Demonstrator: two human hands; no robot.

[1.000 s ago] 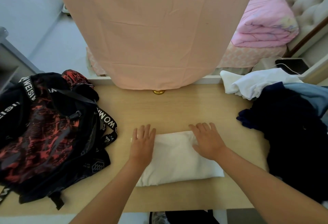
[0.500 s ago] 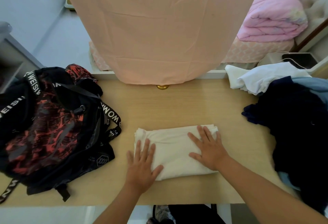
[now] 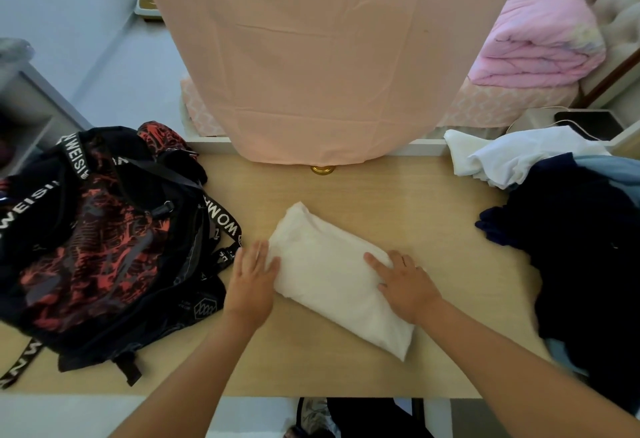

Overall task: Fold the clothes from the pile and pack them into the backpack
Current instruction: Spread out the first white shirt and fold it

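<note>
A folded cream garment (image 3: pixel 329 264) lies slantwise on the wooden table (image 3: pixel 398 202), one end toward the far left, the other toward me on the right. My left hand (image 3: pixel 252 278) lies flat against its left edge, fingers straight. My right hand (image 3: pixel 405 281) rests flat on its right part. The black and red backpack (image 3: pixel 97 240) lies on the table's left side, close to my left hand. A pile of clothes (image 3: pixel 585 250), dark navy with white and light blue pieces, covers the right side.
A peach sheet (image 3: pixel 311 56) hangs over the table's far edge, with a small brass knob (image 3: pixel 322 169) below it. Behind it at the right lies a folded pink quilt (image 3: pixel 533 39). A grey shelf (image 3: pixel 24 108) stands at far left.
The folded cream garment has turned from lying straight across to slanting, its left end swung away from me. My left hand moved from on top of it to its left edge.
</note>
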